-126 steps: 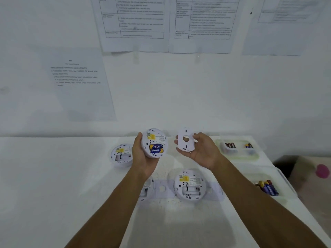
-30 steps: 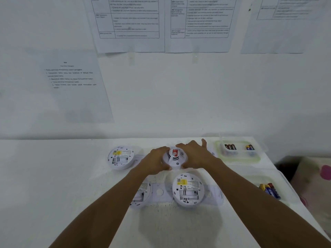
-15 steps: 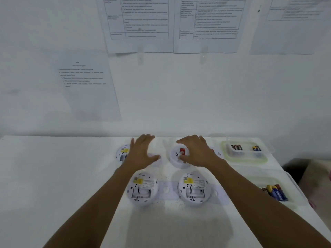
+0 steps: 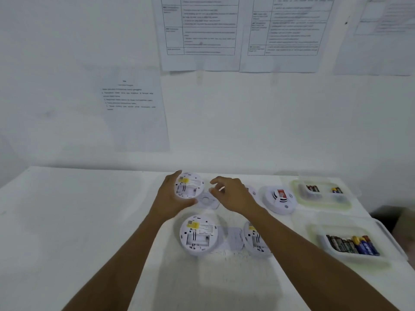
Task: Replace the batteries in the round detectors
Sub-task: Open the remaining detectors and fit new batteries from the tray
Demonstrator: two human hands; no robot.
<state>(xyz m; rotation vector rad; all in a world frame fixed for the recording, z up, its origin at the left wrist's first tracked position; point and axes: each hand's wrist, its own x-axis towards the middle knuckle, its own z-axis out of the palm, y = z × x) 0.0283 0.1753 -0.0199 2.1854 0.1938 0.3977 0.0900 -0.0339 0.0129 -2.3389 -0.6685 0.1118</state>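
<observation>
Left hand point(image 4: 173, 198) now grips the far detector point(image 4: 189, 187), over which it was spread half a second ago. Right hand point(image 4: 233, 196) has left the face-up detector point(image 4: 279, 199) and sits just right of the gripped unit. The far detector is tilted, label side showing, at the back of the table point(image 4: 67, 221). Right-hand fingers are curled; blur prevents telling whether they pinch anything.

Detectors: five.
- The front-left detector point(image 4: 198, 234) and front-right detector point(image 4: 256, 243) lie label side up, the latter partly under the right forearm.
- The edge behind the right hand is probably the fifth detector point(image 4: 252, 193).

Plates: two, a far plate point(image 4: 207, 199) between the hands and a near plate point(image 4: 233, 240) between the front detectors.

Trays: two, a far tray point(image 4: 323, 203) and a near tray point(image 4: 318, 232), each holding batteries point(image 4: 352, 244).
</observation>
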